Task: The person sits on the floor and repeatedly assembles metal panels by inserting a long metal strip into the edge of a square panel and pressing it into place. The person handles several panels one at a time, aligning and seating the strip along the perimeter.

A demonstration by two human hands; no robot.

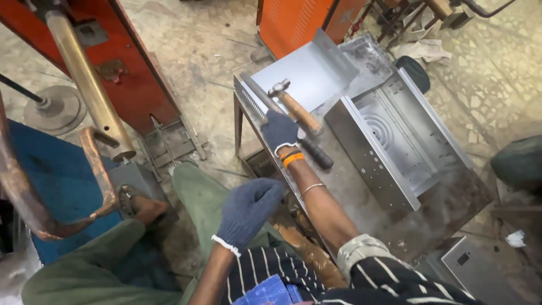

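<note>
My right hand (pixel 279 131), in a dark blue glove, reaches out to the near left edge of the metal work table (pixel 451 203). Its fingers are closed over the near end of a long perforated metal strip (pixel 254 96) lying along that edge. A hammer (pixel 296 110) with a wooden handle lies just right of this hand, head pointing away. A black-handled tool (pixel 317 153) lies beside my wrist. My left hand (pixel 248 212), also gloved, hovers above my lap with fingers loosely bent and nothing in it.
A bent sheet-metal panel (pixel 305 70) and an open metal box chassis (pixel 395 141) lie on the table. An orange machine (pixel 296 22) stands behind. At left are a brass welder arm (pixel 84 79), a copper arm (pixel 34 197) and my sandalled foot (pixel 141 208) on a pedal.
</note>
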